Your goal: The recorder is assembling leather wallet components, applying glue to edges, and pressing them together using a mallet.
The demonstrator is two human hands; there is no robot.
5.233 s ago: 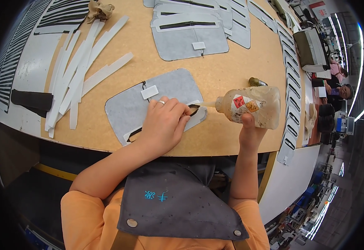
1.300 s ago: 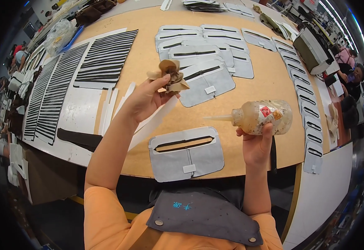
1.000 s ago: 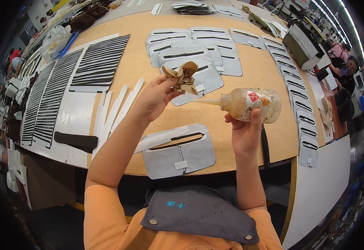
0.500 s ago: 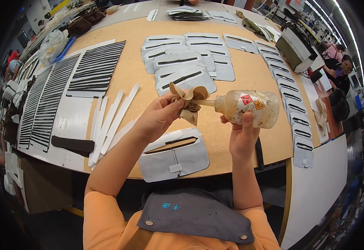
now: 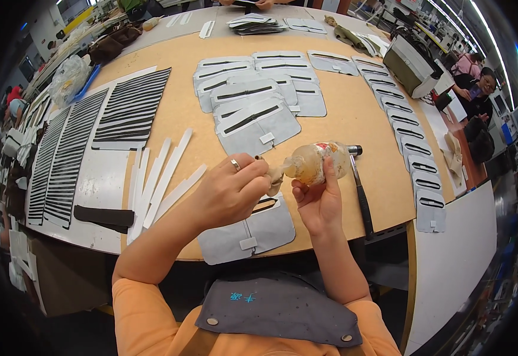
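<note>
My left hand (image 5: pixel 232 190) grips a crumpled tan scrap (image 5: pixel 274 181) around the nozzle end of the squeeze bottle (image 5: pixel 315 161). My right hand (image 5: pixel 318 207) holds this smudged, translucent bottle on its side, nozzle pointing left. The nozzle is mostly hidden in the scrap. Below them on the tan worktop (image 5: pixel 342 216) lies a grey rounded panel (image 5: pixel 223 243) with a black-edged slot and a small white tab, partly hidden by my left hand. A black-handled hammer (image 5: pixel 364 210) lies just right of my right hand.
Overlapping grey panels (image 5: pixel 256 127) lie ahead; more (image 5: pixel 425 184) form a row along the right edge. Striped boards (image 5: pixel 128 107), white strips (image 5: pixel 164 178) and dark strips (image 5: pixel 102 216) are at left. A co-worker (image 5: pixel 481 101) sits at right; another's hands (image 5: pixel 265 5) show at the far edge.
The scrap, raised over the panels a second ago, has come down toward me and closed around the nozzle. The bottle has moved left; the hammer's head has come into sight.
</note>
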